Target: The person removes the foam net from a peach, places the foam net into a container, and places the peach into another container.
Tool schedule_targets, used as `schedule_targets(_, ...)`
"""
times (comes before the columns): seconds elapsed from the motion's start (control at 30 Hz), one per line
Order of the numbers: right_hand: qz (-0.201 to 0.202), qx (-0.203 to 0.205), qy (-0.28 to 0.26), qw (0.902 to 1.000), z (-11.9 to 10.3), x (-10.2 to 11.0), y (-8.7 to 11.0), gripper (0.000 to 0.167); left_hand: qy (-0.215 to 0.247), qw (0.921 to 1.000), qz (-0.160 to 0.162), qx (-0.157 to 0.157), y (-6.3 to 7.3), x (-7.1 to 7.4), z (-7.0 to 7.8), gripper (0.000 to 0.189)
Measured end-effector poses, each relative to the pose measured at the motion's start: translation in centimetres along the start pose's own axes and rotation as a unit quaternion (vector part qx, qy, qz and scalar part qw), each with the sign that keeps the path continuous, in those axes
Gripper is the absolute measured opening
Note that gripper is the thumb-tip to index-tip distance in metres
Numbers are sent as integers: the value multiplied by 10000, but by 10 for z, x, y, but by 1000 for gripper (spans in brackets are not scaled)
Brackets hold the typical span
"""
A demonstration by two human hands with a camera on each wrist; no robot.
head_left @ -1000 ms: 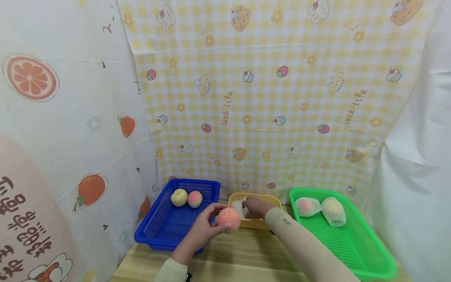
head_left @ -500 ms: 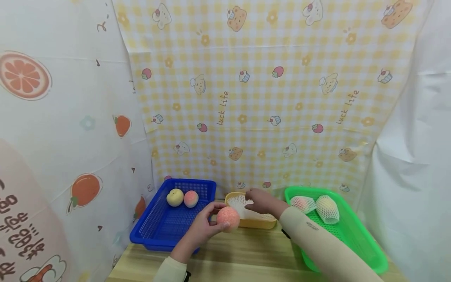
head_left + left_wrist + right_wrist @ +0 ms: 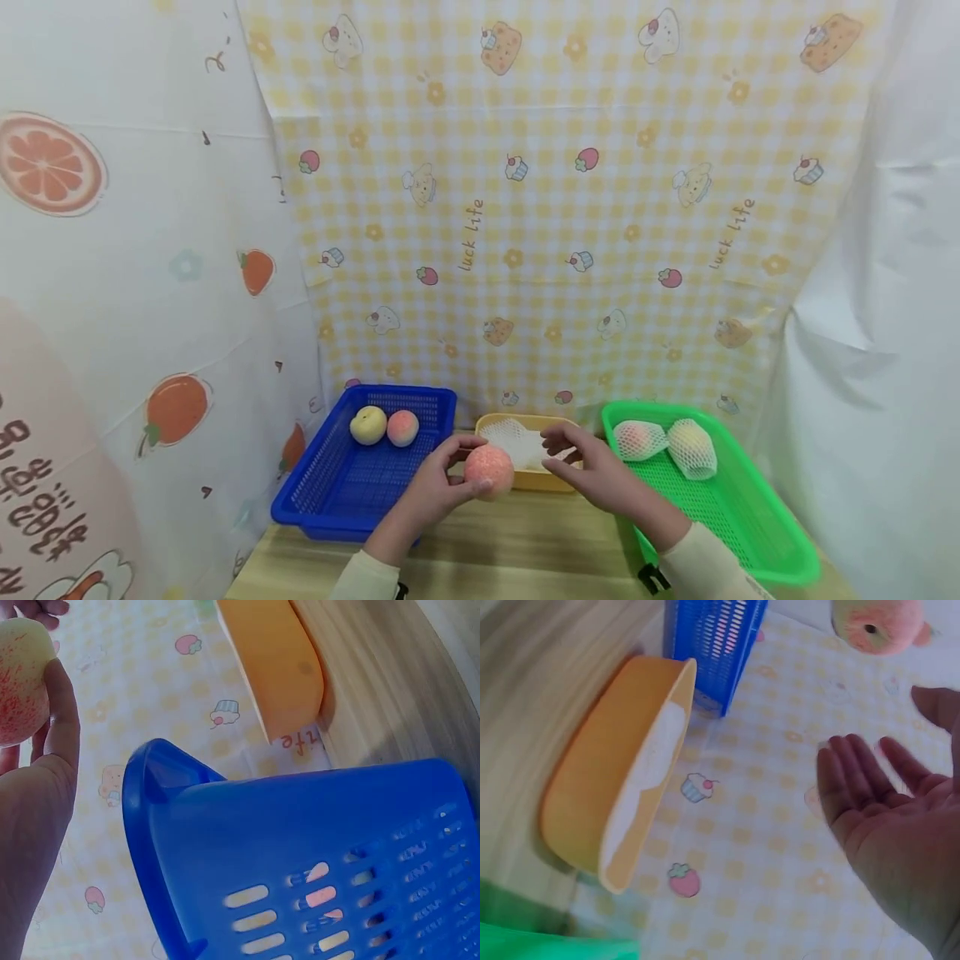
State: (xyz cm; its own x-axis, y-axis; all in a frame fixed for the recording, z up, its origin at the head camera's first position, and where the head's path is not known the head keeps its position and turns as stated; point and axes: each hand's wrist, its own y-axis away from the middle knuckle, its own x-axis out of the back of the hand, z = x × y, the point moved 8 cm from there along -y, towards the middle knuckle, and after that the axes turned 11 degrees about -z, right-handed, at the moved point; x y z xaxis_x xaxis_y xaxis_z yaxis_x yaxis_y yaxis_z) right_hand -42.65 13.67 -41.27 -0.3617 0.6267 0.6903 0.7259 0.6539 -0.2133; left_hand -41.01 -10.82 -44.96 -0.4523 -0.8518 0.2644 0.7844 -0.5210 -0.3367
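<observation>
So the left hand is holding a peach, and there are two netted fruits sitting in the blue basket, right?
Not quite. The left hand does hold the peach, but the two netted fruits lie in the green basket. The blue basket holds two bare peaches. The head view shows this.

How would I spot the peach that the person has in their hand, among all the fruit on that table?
Start at the blue basket on the left of the wooden table. Just right of it, before the small yellow tray, the left hand holds a peach up. It alone is bare and outside any basket; those in the green basket wear foam nets.
</observation>
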Motion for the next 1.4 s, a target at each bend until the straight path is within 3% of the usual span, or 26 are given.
schedule_targets(0.17, 56, 296, -362, 9989, 1, -4, 19, 37, 27, 10000, -27, 60, -4, -3, 0, 57)
schedule_targets(0.4, 126, 267, -520, 9982, 6, -8, 34, 38, 100, 9997, -200, 97, -7, -13, -3, 56)
schedule_targets(0.63, 45, 256, -641, 9976, 9, -16, 32, 39, 66, 9998, -181, 95, -6, -15, -4, 57)
schedule_targets(0.83, -67, 374, -626, 9973, 11, -24, 31, 39, -149, 9985, -314, 417, 1, -8, -6, 55)
schedule_targets(1.07, -126, 603, -613, 9962, 5, -28, 28, 37, -551, 9949, -497, 687, 11, 12, -3, 53)
schedule_targets(1.17, -157, 616, -580, 9963, 3, -29, 28, 36, -854, 9919, -602, 722, 13, 27, 2, 53)
schedule_targets(1.3, -205, 600, -567, 9964, 1, -30, 27, 34, -1333, 9861, -595, 787, 17, 64, 10, 54)
schedule_targets(1.4, -232, 588, -582, 9963, 1, -30, 27, 34, -1749, 9784, -419, 1022, 21, 98, 12, 55)
